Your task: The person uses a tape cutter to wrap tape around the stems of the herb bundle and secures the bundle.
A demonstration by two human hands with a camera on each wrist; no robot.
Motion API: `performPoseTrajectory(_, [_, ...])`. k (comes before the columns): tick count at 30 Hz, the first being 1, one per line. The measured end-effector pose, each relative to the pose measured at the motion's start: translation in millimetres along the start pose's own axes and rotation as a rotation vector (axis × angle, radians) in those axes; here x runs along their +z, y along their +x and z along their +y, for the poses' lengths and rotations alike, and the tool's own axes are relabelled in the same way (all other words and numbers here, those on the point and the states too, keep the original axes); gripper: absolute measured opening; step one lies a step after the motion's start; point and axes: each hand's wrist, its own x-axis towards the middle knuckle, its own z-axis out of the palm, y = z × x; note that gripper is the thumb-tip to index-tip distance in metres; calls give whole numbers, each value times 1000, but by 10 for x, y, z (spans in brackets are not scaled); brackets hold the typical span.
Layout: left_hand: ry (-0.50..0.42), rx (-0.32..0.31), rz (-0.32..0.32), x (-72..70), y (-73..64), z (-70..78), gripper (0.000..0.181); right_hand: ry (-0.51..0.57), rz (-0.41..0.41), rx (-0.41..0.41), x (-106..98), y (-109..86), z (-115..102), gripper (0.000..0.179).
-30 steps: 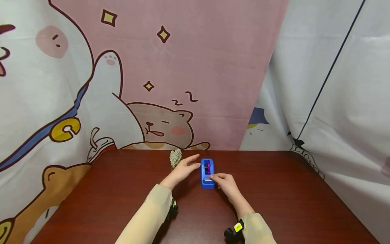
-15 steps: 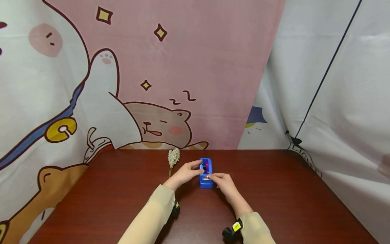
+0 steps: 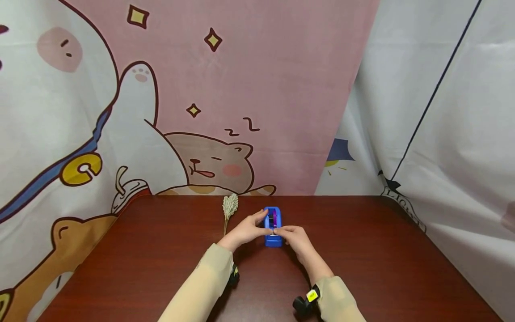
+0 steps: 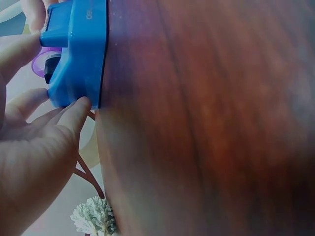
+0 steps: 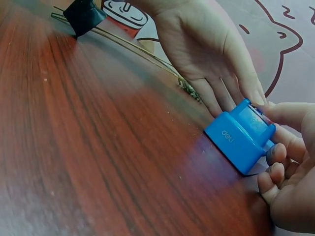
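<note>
A blue tape dispenser [image 3: 273, 242] stands on the table with a roll on a purple core [image 3: 275, 218] in it. My left hand [image 3: 246, 230] holds the dispenser from the left; its thumb lies by the cutter and its fingers [image 4: 74, 115] reach along the body towards the roll end. From the right, my right hand [image 3: 298, 241] pinches at the cutter with thumb and index finger, apparently on the clear tape end, which is hard to make out. Both thumbs almost meet at the cutter of the dispenser [image 5: 238, 142] in the right wrist view.
A dried flower sprig [image 3: 230, 205] lies on the brown table [image 3: 362, 259] behind my left hand, its stems [image 5: 138, 53] running back towards the left wrist. Against the table's far edge hangs a cartoon-printed cloth [image 3: 289, 112]. Black wrist cameras [image 3: 304, 305] sit below both cuffs.
My left hand has come in from beside the dispenser and now holds it, its thumb moving down to the cutter. The right hand stays almost in place at the cutter.
</note>
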Motion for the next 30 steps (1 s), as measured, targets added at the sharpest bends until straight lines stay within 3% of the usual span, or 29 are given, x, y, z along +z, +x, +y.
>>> performPoseTrajectory(22, [74, -5, -15, -15, 19, 20, 77, 56, 11, 77, 49, 45, -50, 20])
performPoseTrajectory(30, [105, -12, -12, -27, -9, 43, 76, 96, 1, 61, 48, 33, -67, 21])
